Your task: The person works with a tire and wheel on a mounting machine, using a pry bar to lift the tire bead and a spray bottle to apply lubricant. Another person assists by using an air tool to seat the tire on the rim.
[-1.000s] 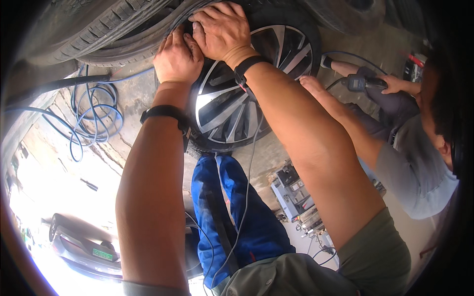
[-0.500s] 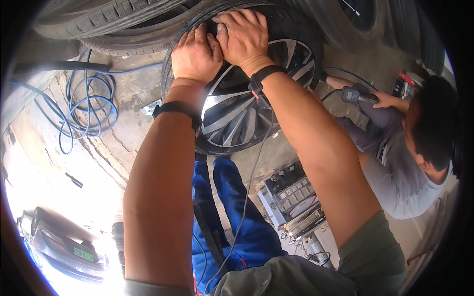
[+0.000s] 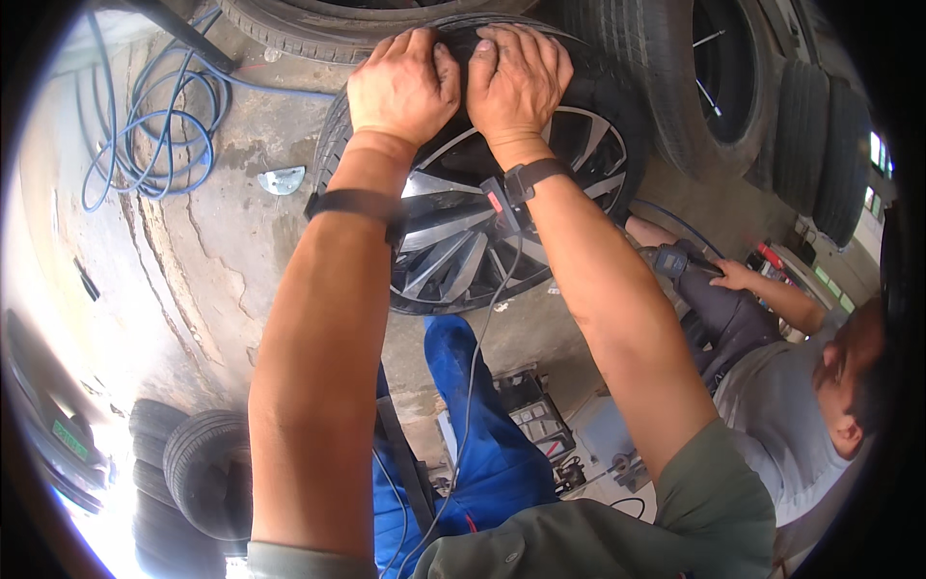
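A car wheel [image 3: 453, 256] stands upright before me, its black tyre around a silver and black spoked rim. My left hand [image 3: 403, 89] rests on top of the tyre, fingers curled over its far side. Beside it, a small gap away, my right hand [image 3: 519, 85] bears on the same tyre with bent fingers. Both forearms reach straight out, each with a black wrist strap. From the module at my right wrist a thin grey cable [image 3: 473, 376] runs down past the rim. Most of my fingertips are hidden behind the tyre.
Large tyres [image 3: 675, 87] lean at the back and right. A blue hose [image 3: 178, 135] coils at the far left near a metal plate [image 3: 283, 180]. On the right a seated co-worker [image 3: 772, 386] holds a gauge [image 3: 668, 259]. Stacked tyres [image 3: 207, 473] stand lower left; an open toolbox [image 3: 533, 415] lies near my legs.
My view has turned, bringing the stacked tyres into sight at lower left. My hands have moved slightly apart, both remaining on top of the tyre. The co-worker's head has tilted.
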Demonstrator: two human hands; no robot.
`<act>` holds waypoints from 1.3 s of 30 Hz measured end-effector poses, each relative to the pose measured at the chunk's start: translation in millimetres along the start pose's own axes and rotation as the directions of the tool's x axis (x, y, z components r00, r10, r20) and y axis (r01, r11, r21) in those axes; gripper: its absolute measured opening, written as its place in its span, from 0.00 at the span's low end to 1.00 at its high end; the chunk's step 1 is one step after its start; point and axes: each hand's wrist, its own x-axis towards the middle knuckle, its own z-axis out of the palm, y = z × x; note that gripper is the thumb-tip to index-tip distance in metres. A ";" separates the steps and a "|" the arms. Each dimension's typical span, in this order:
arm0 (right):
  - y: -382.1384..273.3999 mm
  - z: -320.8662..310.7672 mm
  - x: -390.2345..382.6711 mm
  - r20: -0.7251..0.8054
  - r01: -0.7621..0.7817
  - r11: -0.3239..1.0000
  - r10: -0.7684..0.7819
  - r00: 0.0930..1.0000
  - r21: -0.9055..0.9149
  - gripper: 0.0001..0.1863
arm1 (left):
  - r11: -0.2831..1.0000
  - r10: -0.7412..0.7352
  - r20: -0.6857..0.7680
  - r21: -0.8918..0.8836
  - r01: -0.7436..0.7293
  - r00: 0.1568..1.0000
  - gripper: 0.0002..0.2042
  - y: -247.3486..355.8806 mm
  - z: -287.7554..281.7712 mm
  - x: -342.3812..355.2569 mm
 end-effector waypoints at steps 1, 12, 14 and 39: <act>6.7 1.5 -3.9 -0.015 0.001 1.000 -0.001 1.000 -0.006 0.10 | 0.998 -0.053 -0.077 0.026 0.056 0.996 0.15 -6.2 -0.1 -21.5; -1.4 -7.1 -19.3 0.157 0.437 0.872 -0.474 0.866 0.220 0.24 | 0.788 -0.503 -0.457 0.105 0.606 0.733 0.26 -21.3 36.7 -138.4; -1.1 -5.8 -21.5 0.199 0.465 0.860 -0.503 0.841 0.209 0.24 | 0.797 -0.475 -0.492 0.113 0.594 0.730 0.27 -13.7 43.2 -147.8; -164.4 30.8 -115.5 0.331 0.598 0.764 -0.644 0.689 0.241 0.17 | 0.809 -0.548 -0.576 -0.179 0.560 0.607 0.21 -110.2 30.7 -204.1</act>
